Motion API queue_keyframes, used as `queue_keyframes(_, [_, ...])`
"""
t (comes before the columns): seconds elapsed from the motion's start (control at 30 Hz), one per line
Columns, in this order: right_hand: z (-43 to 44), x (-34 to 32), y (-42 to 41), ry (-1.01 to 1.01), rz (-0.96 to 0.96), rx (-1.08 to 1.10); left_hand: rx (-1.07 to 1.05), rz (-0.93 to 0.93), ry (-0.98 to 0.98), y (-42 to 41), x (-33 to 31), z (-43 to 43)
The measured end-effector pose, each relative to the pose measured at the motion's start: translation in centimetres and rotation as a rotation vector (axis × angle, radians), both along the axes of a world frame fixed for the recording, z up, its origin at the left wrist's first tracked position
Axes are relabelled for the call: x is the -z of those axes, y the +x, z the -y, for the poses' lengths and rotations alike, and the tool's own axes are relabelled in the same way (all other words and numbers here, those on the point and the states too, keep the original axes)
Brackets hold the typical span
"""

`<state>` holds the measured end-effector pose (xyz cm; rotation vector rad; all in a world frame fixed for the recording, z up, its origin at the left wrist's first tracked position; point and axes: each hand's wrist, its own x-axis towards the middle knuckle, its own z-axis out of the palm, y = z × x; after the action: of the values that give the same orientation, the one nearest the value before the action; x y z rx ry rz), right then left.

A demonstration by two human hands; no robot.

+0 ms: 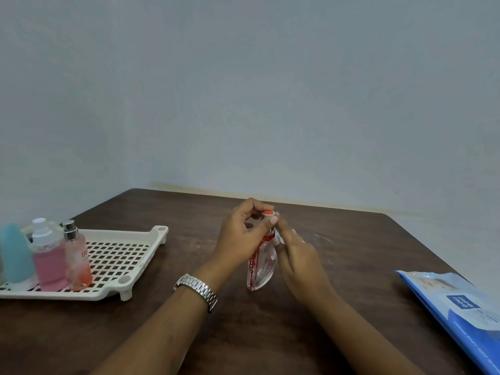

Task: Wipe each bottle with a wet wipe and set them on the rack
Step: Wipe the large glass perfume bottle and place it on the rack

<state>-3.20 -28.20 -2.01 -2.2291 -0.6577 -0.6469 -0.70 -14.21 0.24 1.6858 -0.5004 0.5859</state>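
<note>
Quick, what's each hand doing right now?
Left hand: grips the bottle near its cap.
Right hand: holds a wipe against it.

Wipes pack (465, 307) cut by right edge; rack (158, 230) by left; wet wipe (278, 240) mostly behind right hand (299, 259).

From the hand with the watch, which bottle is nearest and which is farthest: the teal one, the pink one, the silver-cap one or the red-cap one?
1. Red-cap bottle: pinched at its cap by the left hand, mid-table.
2. Silver-cap bottle: on the rack, rightmost of three.
3. Pink bottle: the middle one.
4. Teal bottle: far left.
</note>
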Motion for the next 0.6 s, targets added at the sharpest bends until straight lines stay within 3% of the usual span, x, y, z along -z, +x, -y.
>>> queue_keyframes(0.13, [0.4, 0.4, 0.0, 0.151, -0.212, -0.058, 0.074, -0.069, -0.032, 0.3, 0.0, -0.2])
queue_keyframes(0.3, [-2.1, -0.1, -1.0, 0.450, -0.272, -0.118, 0.073, -0.071, -0.050, 0.3, 0.1, -0.4])
queue_keyframes(0.5, [-5.4, 1.2, -2.6, 0.288, -0.274, -0.161, -0.018, -0.103, -0.148, 1.0, 0.2, -1.9])
queue_keyframes(0.6, [-4.9, 1.2, -2.2, 0.232, -0.382, -0.137, -0.021, -0.146, -0.223, 1.2, 0.4, -2.7])
